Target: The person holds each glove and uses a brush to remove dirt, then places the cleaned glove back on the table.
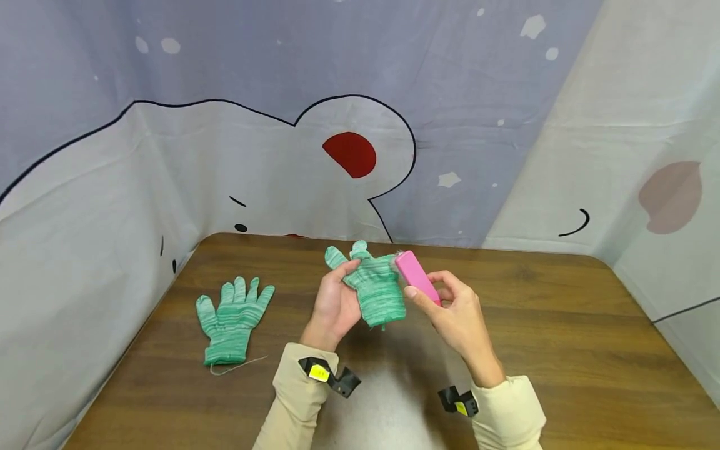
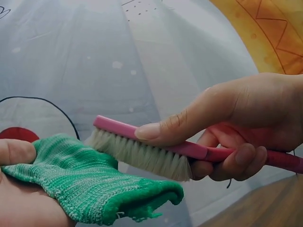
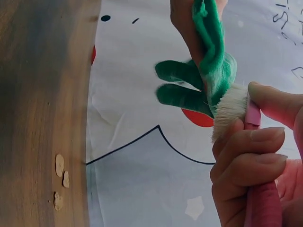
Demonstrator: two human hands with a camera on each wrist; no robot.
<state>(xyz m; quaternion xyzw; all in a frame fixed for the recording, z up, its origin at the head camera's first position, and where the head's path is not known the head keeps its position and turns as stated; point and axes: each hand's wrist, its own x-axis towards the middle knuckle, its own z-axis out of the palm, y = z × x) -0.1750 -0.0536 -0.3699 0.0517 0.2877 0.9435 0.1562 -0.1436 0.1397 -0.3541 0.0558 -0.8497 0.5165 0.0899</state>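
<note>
My left hand (image 1: 336, 303) holds a green-and-white striped knit glove (image 1: 378, 290) up above the table, its thumb lying over the fabric and its palm beneath. The glove's cuff faces toward me, with a few loose threads at the edge. In my right hand (image 1: 458, 315) is a pink brush (image 2: 147, 137), gripped by handle and back with the thumb along the top. Its pale bristles (image 3: 229, 109) touch the glove's side in the right wrist view. A second glove (image 1: 232, 325) of the same kind lies flat on the table at the left, fingers spread and pointing away.
The brown wooden table (image 1: 562, 350) fills the lower part of the head view. A printed cloth (image 1: 253, 162) hangs behind it and along both sides. A loose thread (image 1: 239, 367) trails from the cuff of the lying glove.
</note>
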